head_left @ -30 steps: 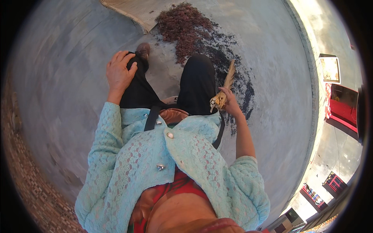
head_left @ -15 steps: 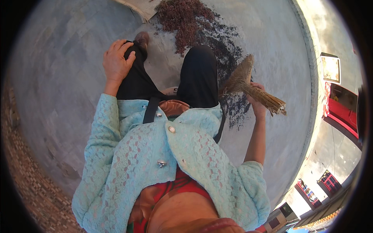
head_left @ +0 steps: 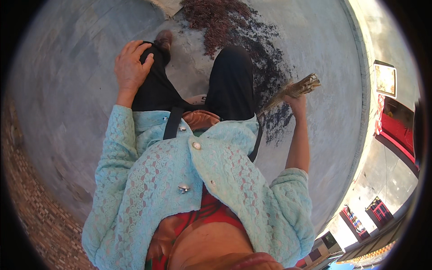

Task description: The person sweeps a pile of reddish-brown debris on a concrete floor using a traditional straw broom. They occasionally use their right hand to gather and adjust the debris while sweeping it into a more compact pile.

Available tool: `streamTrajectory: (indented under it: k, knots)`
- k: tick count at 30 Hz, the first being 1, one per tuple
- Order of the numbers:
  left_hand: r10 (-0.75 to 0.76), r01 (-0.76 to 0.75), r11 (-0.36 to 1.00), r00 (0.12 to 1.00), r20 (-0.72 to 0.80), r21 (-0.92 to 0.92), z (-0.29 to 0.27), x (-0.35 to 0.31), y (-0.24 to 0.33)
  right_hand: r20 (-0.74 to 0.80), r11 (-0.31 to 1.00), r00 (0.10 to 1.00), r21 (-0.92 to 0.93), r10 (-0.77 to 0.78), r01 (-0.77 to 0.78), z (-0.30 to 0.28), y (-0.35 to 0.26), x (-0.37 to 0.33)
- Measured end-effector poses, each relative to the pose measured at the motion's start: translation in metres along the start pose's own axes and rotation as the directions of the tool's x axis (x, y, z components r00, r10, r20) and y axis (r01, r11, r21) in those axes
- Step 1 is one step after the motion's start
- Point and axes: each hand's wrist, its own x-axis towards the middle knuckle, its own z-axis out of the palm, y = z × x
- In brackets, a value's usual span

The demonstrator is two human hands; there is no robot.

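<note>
- While a pale turquoise lace-knit jacket with round metallic buttons [head_left: 157, 180] fills the near view, its sleeves lead to two bare hands.
- The left hand [head_left: 132, 66] lies over the left knee of the black cloth trousers [head_left: 231, 81], fingers slightly parted, thumb out to the side.
- The right hand [head_left: 294, 100] is closed around a tan straw hand broom [head_left: 306, 85], out beside the right leg; its bundled cut-stalk end points up and right, its narrow end down toward the thigh. Whether it touches the floor, I cannot tell.
- Fine blackish grains [head_left: 272, 67] are scattered over the smooth grey floor [head_left: 328, 72] beyond the right knee.
- A brown leather shoe [head_left: 164, 41] stands past the left knee.
- Farther out, a coarse reddish-brown heap [head_left: 216, 18] adjoins the grains, near the edge of a beige sheet [head_left: 168, 6].
</note>
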Motion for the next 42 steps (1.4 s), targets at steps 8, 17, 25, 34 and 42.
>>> streamTrajectory:
  k: [8, 17, 25, 34, 42]
  knots:
    - [-0.024, 0.024, 1.000, 1.000, 0.020, 0.000, -0.006, 0.002, 0.003, -0.007, 0.998, 1.000, -0.061, -0.024, 0.024, 0.067, -0.052, 0.071]
    - [-0.071, 0.071, 0.997, 0.997, 0.020, -0.027, -0.004, -0.003, -0.005, 0.015, 0.974, 0.976, -0.055, -0.219, 0.220, 0.105, -0.152, 0.108]
    - [-0.075, 0.076, 0.997, 0.997, 0.009, -0.028, -0.005, -0.003, -0.006, 0.081, 0.915, 0.917, 0.145, -0.391, 0.377, 0.095, -0.184, 0.130]
    - [-0.079, 0.081, 0.994, 0.997, 0.025, -0.074, -0.010, 0.001, -0.005, 0.029, 0.905, 0.908, 0.108, -0.417, 0.412, 0.033, -0.182, 0.120]
    - [-0.091, 0.092, 0.993, 0.996, 0.017, -0.069, -0.008, 0.000, -0.006, 0.008, 0.971, 0.971, -0.024, -0.237, 0.237, 0.047, -0.108, 0.155]
